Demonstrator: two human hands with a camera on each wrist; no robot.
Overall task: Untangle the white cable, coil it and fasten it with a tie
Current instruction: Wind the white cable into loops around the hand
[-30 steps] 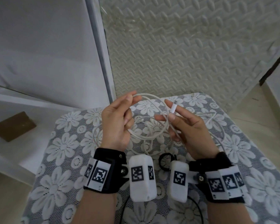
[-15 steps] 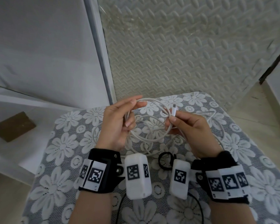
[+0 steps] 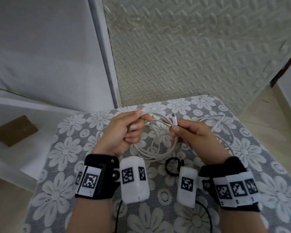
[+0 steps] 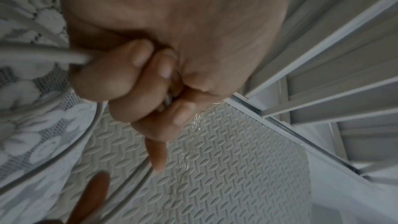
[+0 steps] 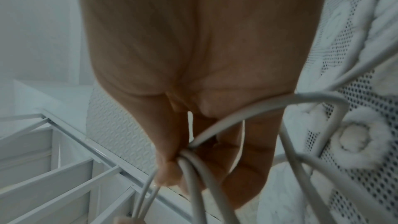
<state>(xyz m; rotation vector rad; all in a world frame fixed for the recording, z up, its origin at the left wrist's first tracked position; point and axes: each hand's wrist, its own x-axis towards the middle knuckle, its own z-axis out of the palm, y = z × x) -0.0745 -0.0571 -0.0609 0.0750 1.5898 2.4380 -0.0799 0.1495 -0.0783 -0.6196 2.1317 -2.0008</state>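
Observation:
The white cable [image 3: 155, 153] hangs in loose loops between my two hands above the flowered cloth. My left hand [image 3: 124, 132] grips strands of it with curled fingers [image 4: 120, 77], the cable [image 4: 43, 55] entering the fist from the left in the left wrist view. My right hand [image 3: 190, 133] pinches the cable just below its white plug [image 3: 174, 120], which points up and away. In the right wrist view several strands [image 5: 193, 173] run from that pinch. More cable [image 3: 225, 130] lies slack on the cloth at the right. A black ring-shaped tie [image 3: 173, 167] lies on the cloth between my wrists.
The small table has a grey cloth with white flowers [image 3: 60, 199]. A textured foam panel [image 3: 191, 56] and a white frame [image 3: 104, 51] stand behind it. A brown block [image 3: 15, 130] lies on a white shelf at the left. Floor shows at the right.
Both hands have drawn closer to me and lower. The left fingers have curled tighter round the cable. The right hand has slid to the plug, which now stands clear above its fingers.

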